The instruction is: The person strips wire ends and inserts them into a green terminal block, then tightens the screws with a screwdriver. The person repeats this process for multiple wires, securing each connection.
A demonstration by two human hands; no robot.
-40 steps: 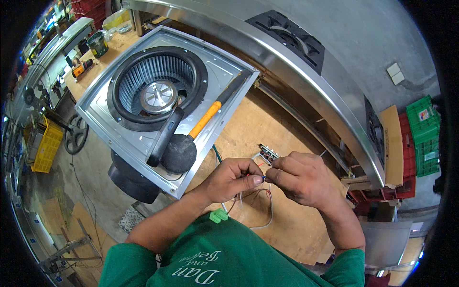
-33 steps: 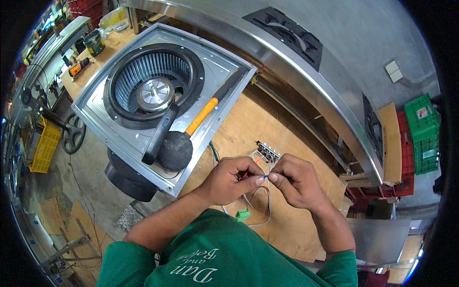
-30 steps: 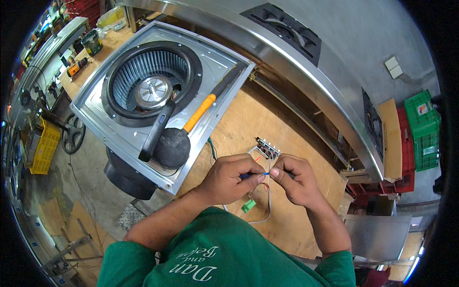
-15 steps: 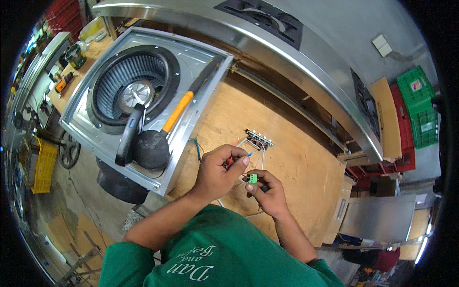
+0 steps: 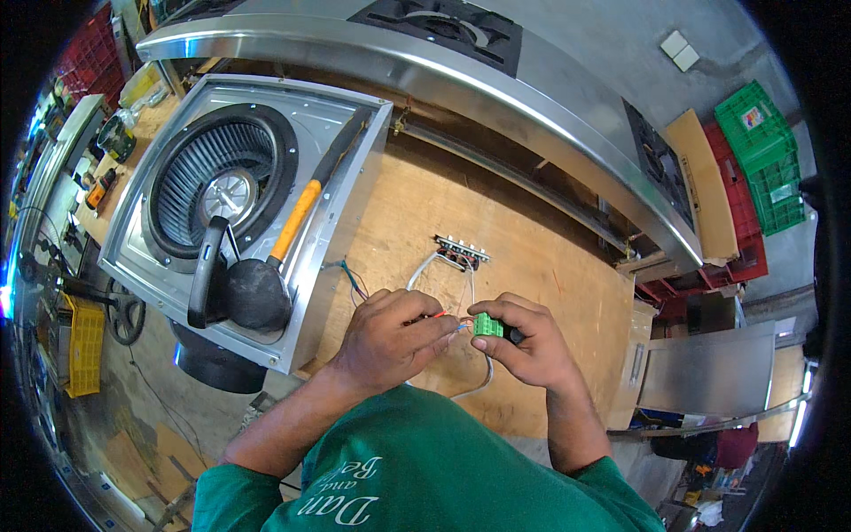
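Observation:
Over the wooden tabletop, my two hands come close together. My left hand (image 5: 390,344) pinches thin wires (image 5: 462,326), among them a blue and a red one, with their ends at the side of a green terminal block (image 5: 487,325). The fingers of my right hand (image 5: 537,351) are closed on that block, and something black shows behind it, partly hidden. Just beyond lies a small switch board (image 5: 461,252) with a row of light buttons, and pale cables run from it toward my hands.
A metal blower housing (image 5: 329,257) with a round fan stands at left. On it lie a black-headed mallet (image 5: 259,296) with an orange handle and a black-handled tool (image 5: 210,273). A long steel stove front (image 5: 355,55) borders the far side; green crates (image 5: 758,133) stand right.
My right hand has risen and turned the terminal block, and my left hand has come down, bringing the wire ends up to it. The whole view has shifted slightly.

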